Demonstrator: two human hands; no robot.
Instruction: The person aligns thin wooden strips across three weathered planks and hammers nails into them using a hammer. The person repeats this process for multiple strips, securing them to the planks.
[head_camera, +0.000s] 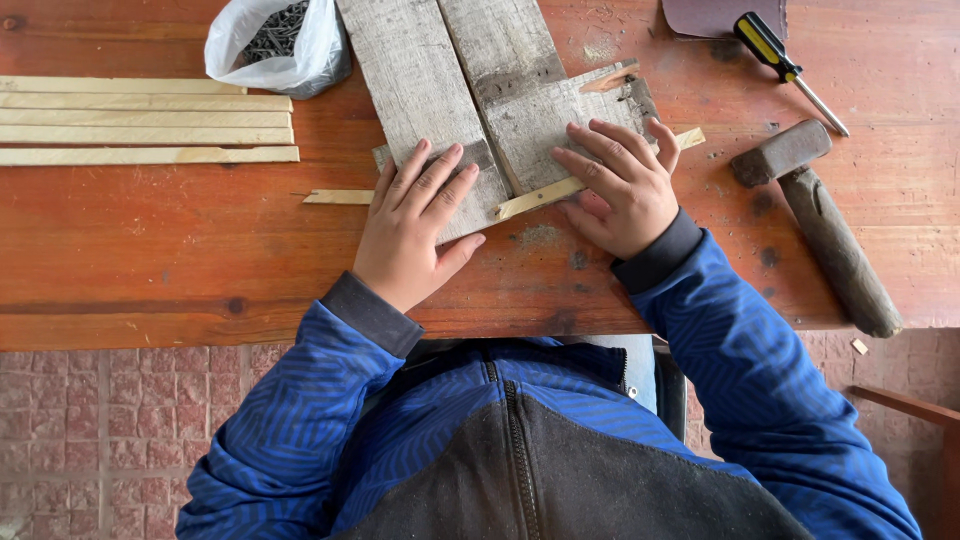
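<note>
1. Nearest the camera, the blue jacket sleeves (300, 420) reach forward over the near edge of the reddish wooden desk (150, 250).
2. The left hand (415, 225) lies flat, fingers spread, pressing on the near end of the left grey weathered plank (410, 70); its grip is open, closing on nothing.
3. The right hand (620, 185) rests palm down, fingers spread, on the grey cross board (550, 115) and over the thin pale strip (590, 180); its grip is open too, holding nothing.
4. The strip runs crosswise under the right hand, its long axis tilted, rising from near-left towards far-right, one end poking out beyond the fingers.
5. The two grey planks lie side by side, long axes running away from the hands, leaning slightly left.
6. Right of the right hand lies a hammer (820, 210), head away, handle towards the desk edge.
7. Beyond it lies a yellow-and-black screwdriver (785, 65).
8. Well left of the left hand lie pale wooden slats (145, 125), running crosswise.
9. Beyond the left hand sits a white plastic bag of nails (280, 45).
</note>
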